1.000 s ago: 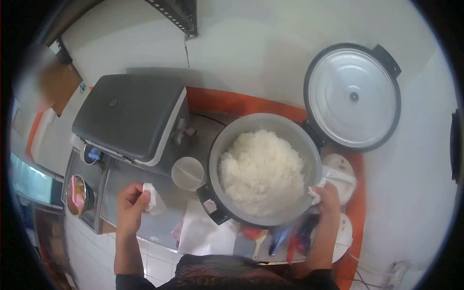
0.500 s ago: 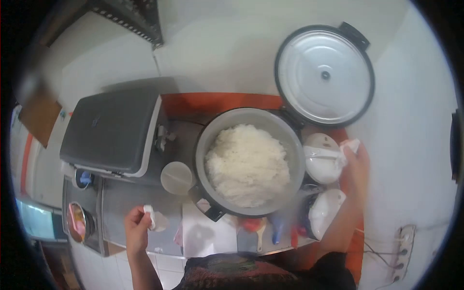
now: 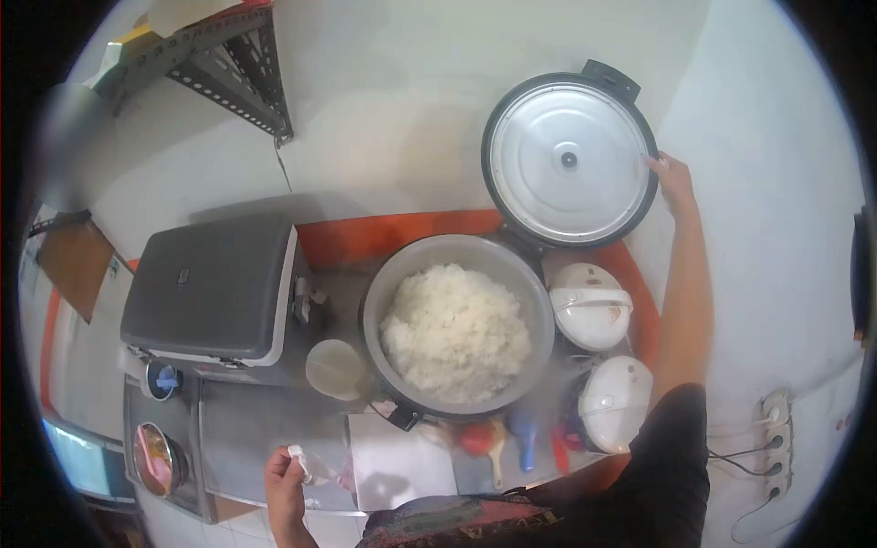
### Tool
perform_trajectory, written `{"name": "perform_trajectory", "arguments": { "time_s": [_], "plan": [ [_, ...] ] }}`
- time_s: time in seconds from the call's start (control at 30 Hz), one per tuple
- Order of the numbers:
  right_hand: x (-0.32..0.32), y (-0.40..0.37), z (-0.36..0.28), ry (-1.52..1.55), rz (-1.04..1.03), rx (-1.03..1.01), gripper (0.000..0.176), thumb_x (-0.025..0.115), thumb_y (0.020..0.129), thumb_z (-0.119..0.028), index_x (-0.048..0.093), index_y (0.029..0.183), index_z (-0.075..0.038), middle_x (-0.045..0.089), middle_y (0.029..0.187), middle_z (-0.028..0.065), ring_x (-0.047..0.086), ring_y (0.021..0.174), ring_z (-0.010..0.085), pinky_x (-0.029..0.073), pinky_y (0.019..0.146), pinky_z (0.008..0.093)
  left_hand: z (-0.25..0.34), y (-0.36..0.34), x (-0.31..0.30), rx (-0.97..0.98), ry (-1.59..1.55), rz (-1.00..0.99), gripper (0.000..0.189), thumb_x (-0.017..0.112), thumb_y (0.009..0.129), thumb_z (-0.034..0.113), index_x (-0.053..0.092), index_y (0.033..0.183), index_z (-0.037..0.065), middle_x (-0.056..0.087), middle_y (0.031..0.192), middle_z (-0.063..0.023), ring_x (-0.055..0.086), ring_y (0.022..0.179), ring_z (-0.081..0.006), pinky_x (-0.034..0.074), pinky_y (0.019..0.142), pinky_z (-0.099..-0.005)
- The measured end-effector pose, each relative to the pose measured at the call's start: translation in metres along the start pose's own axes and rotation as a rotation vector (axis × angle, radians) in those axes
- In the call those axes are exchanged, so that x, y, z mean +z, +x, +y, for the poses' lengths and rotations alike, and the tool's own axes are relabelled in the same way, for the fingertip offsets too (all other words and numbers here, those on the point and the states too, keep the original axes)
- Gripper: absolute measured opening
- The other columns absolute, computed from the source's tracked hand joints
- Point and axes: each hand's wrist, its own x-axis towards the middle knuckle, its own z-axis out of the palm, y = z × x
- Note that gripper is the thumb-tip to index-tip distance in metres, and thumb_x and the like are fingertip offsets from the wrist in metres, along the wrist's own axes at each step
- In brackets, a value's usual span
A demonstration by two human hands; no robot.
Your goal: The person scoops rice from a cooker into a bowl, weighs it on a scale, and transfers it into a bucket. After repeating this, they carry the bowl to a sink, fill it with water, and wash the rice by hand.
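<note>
A large rice cooker (image 3: 376, 265) stands in the middle, its pot heaped with white cooked rice (image 3: 455, 331). Its round lid (image 3: 548, 196) is hinged up at the back, silver inner face toward me. My right hand (image 3: 674, 183) reaches up to the lid's right edge, fingers closed over the rim; a bit of white shows at the fingertips, too small to name. At the lower left, my left hand (image 3: 285, 475) is closed in a pinch on a crumpled white cloth or tissue (image 3: 306, 464), above the counter's front edge.
A grey cooler box (image 3: 206, 288) stands left, with a translucent plastic container (image 3: 334, 369) beside the cooker. Two smaller white cookers (image 3: 592, 310) stand right. A white board or sheet (image 3: 402, 466), a spatula with a pale handle (image 3: 497, 457) and bowls (image 3: 163, 461) lie along the front.
My right hand has moved up from the small white cooker to the lid's rim. The white cloth that showed in it is now mostly out of sight. My left hand keeps its pinch.
</note>
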Motion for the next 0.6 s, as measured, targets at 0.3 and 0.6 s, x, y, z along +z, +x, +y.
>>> {"name": "perform_trajectory", "arguments": {
  "time_s": [0.3, 0.6],
  "plan": [
    [-0.025, -0.076, -0.1, -0.112, -0.178, -0.168, 0.051, 0.07, 0.076, -0.019, 0.057, 0.117, 0.009, 0.066, 0.096, 0.0148, 0.059, 0.086, 0.018, 0.046, 0.079, 0.0308, -0.004, -0.001, 0.008, 0.0, 0.022, -0.006, 0.015, 0.064, 0.086, 0.018, 0.059, 0.092, 0.005, 0.059, 0.084, 0.0008, 0.052, 0.076, -0.0074, 0.04, 0.069, -0.0231],
    [-0.016, -0.293, -0.18, -0.169, -0.475, -0.687, 0.051, 0.073, 0.046, -0.006, 0.058, 0.095, -0.007, 0.059, 0.093, 0.0087, 0.059, 0.084, 0.0311, 0.049, 0.074, 0.0377, -0.002, -0.002, -0.002, 0.059, -0.022, -0.036, 0.01, 0.061, 0.088, 0.014, 0.058, 0.091, 0.006, 0.06, 0.084, 0.0012, 0.053, 0.075, -0.0069, 0.041, 0.068, -0.0226]
  ]
}}
